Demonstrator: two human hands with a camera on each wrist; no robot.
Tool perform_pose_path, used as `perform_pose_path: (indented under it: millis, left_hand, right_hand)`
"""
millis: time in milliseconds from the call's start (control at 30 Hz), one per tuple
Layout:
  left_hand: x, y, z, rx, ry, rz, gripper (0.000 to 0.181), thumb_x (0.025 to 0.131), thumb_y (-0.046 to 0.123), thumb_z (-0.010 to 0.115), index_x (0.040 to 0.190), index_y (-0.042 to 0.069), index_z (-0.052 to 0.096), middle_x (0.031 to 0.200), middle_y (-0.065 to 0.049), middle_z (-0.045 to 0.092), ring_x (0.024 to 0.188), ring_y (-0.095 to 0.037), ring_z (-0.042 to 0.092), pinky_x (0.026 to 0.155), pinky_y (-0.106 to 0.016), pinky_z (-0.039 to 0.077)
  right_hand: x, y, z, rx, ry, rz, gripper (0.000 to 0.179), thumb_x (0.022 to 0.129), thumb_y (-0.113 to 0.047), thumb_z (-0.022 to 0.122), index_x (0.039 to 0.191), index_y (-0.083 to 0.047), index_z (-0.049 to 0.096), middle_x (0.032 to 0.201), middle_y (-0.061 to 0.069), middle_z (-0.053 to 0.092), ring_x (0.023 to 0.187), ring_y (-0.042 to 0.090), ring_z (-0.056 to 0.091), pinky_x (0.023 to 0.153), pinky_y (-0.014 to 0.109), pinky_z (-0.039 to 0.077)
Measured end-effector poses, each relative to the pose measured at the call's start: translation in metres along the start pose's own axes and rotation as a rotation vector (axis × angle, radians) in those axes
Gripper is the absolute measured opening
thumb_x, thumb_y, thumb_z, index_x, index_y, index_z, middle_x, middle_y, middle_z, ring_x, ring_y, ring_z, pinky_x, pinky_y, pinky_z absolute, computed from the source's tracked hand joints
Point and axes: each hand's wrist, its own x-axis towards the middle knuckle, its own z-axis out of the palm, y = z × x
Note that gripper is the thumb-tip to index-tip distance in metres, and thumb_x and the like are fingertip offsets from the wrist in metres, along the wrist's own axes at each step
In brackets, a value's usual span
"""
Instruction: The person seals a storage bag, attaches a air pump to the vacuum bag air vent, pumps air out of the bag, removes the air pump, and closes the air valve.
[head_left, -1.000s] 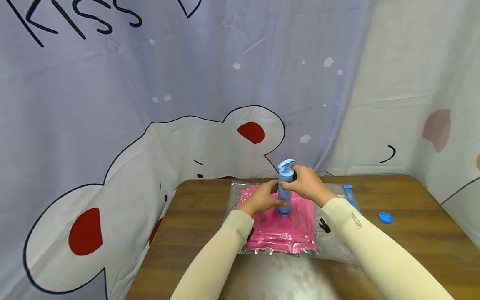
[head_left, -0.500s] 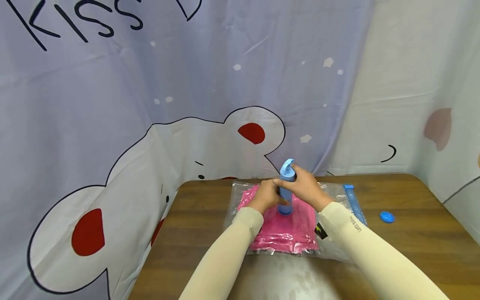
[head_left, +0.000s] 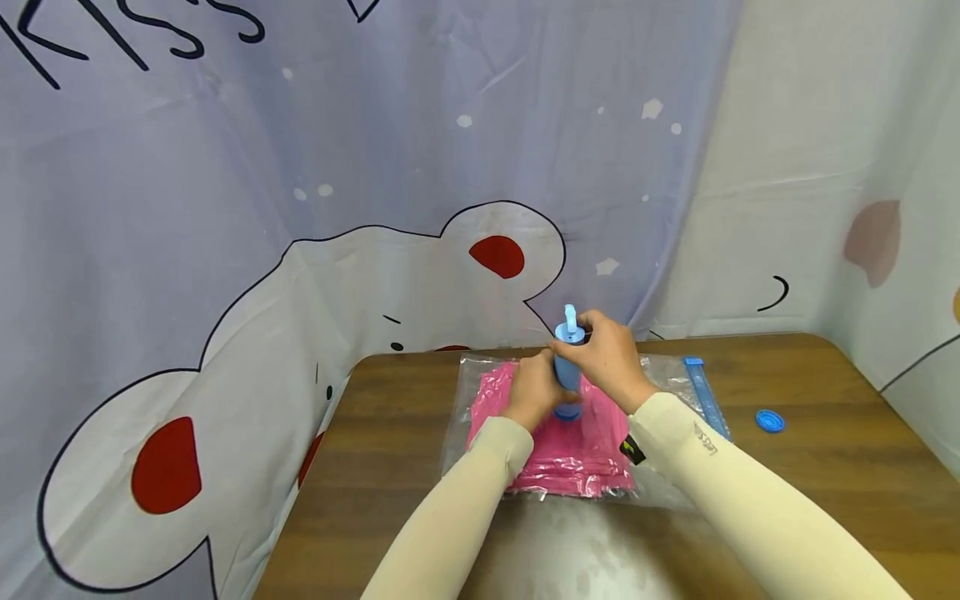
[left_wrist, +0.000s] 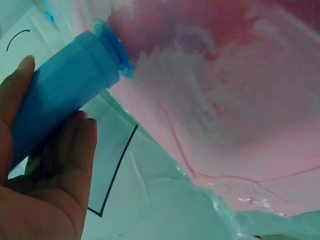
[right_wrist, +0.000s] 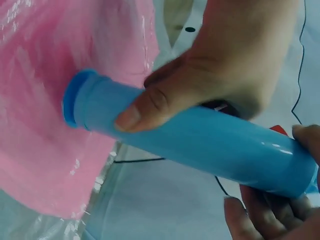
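A blue hand pump (head_left: 567, 373) stands upright on a clear plastic storage bag (head_left: 463, 417) with folded pink material (head_left: 592, 458) inside. Its base meets a blue valve ring (left_wrist: 117, 50), seen against the bag in the left wrist view. My left hand (head_left: 536, 388) curls round the lower barrel, thumb along its front. Higher up, my right hand (head_left: 609, 358) grips the barrel just below its light blue handle (head_left: 571, 318). In the right wrist view both hands hold the barrel, and the handle end is mostly out of frame.
A round blue cap (head_left: 770, 421) lies on the wooden table (head_left: 375, 450), right of the bag. Along the bag's right edge runs a blue strip (head_left: 707, 396) with a clip at its far end. A printed curtain (head_left: 390, 283) hangs behind the table.
The pump has turned about its upright axis, so its handle now shows end-on. My left hand has closed further round the barrel, and my right hand has moved with the turn.
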Motion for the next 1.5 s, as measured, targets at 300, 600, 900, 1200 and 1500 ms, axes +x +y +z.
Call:
perform_pose_path:
  millis: [300, 600, 900, 1200, 1500]
  left_hand:
    - [0.007, -0.011, -0.009, -0.157, -0.224, 0.037, 0.088, 0.085, 0.013, 0.101, 0.160, 0.004, 0.056, 0.148, -0.018, 0.075, 0.139, -0.037, 0.073, 0.121, -0.049, 0.060]
    - [0.015, -0.016, -0.013, -0.252, -0.298, 0.057, 0.069, 0.090, 0.005, 0.095, 0.152, 0.003, 0.065, 0.145, -0.018, 0.078, 0.138, -0.035, 0.075, 0.118, -0.048, 0.063]
    - [0.003, -0.006, 0.002, -0.068, -0.078, 0.059, 0.080, 0.083, 0.020, 0.104, 0.153, 0.007, 0.066, 0.137, -0.014, 0.082, 0.128, -0.031, 0.080, 0.111, -0.044, 0.066]
    - [0.003, -0.004, 0.010, -0.028, -0.007, 0.021, 0.089, 0.083, 0.031, 0.105, 0.154, 0.005, 0.060, 0.135, -0.016, 0.082, 0.124, -0.032, 0.081, 0.110, -0.046, 0.066]
    - [0.010, -0.010, -0.021, -0.245, -0.262, 0.052, 0.087, 0.088, 0.005, 0.097, 0.164, 0.005, 0.055, 0.154, -0.022, 0.072, 0.144, -0.043, 0.071, 0.118, -0.048, 0.063]
  right_hand:
    - [0.009, -0.008, -0.009, 0.070, -0.155, 0.061, 0.041, 0.096, -0.018, 0.086, 0.130, 0.003, 0.075, 0.124, 0.020, 0.081, 0.111, 0.031, 0.073, 0.098, 0.045, 0.062]
    - [0.014, -0.005, -0.012, 0.191, -0.225, 0.120, 0.024, 0.094, -0.010, 0.082, 0.115, -0.001, 0.073, 0.105, 0.005, 0.073, 0.104, 0.022, 0.062, 0.096, 0.036, 0.055]
    - [0.003, 0.005, 0.003, 0.297, -0.112, 0.147, 0.077, 0.100, -0.032, 0.089, 0.159, 0.000, 0.051, 0.157, 0.027, 0.063, 0.147, 0.043, 0.062, 0.127, 0.057, 0.051]
    - [0.003, -0.001, 0.002, 0.042, 0.013, 0.083, 0.066, 0.093, -0.042, 0.093, 0.130, 0.005, 0.065, 0.125, 0.026, 0.077, 0.111, 0.040, 0.073, 0.092, 0.046, 0.060]
    - [0.008, -0.007, -0.008, 0.157, -0.164, 0.111, 0.050, 0.102, -0.022, 0.083, 0.143, 0.005, 0.071, 0.143, 0.027, 0.076, 0.136, 0.042, 0.071, 0.118, 0.056, 0.059]
